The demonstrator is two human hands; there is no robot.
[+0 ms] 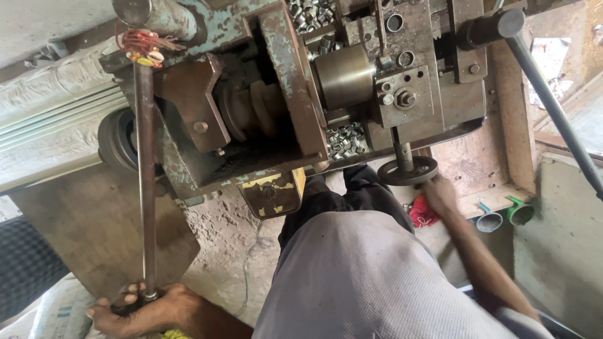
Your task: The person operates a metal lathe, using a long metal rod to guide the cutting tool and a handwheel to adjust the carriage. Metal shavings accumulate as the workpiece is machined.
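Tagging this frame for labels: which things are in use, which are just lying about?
In use:
left hand gripping long metal rod
right hand on small handwheel
lathe-like machine

Lying about:
red cloth
green cup
small metal parts

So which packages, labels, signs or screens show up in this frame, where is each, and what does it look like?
Woven sack: bottom left corner on the floor, beside the left hand; white, with small blue printing, only partly in frame.
Plate or panel: hanging under the machine at centre, above the person's lap; roughly rectangular, yellow paint badly worn over dark metal.
No signs or screens are in view.
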